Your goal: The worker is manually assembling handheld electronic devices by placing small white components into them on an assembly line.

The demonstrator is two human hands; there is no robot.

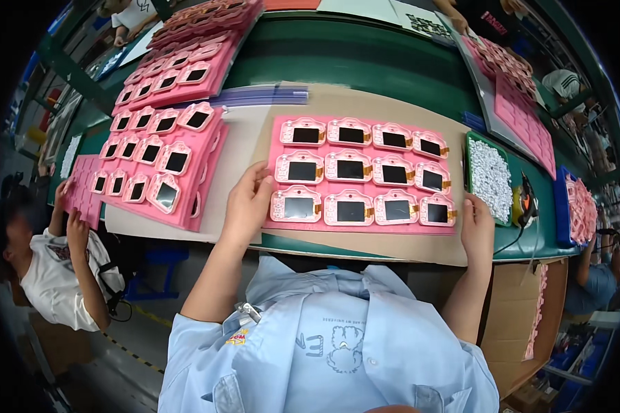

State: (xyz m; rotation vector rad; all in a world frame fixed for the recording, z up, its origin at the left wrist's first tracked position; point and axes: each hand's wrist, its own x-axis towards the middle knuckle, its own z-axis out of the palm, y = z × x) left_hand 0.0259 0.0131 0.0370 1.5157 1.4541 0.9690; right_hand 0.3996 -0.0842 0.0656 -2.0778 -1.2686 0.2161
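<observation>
A pink foam tray [337,225] lies in front of me, bearing rows of pink plastic camera-shaped casings [348,169] with dark rectangular screens. Small orange-brown flex strips stick out at the right side of many casings. My left hand [249,201] is closed at the tray's left edge, its fingertips against the foam. Just beyond the right edge is my right hand [477,226], fingers curled near the border of the cardboard sheet [365,246] under the tray. Whatever that hand grips, if anything, is hidden.
Stacked pink trays of casings [151,155] stand at left. A green bin of small white parts [489,180], an orange-and-black tool [525,201] and a blue crate of pink parts [577,206] are at right. Purple strips [265,95] lie behind. Co-workers sit around the green table [351,51].
</observation>
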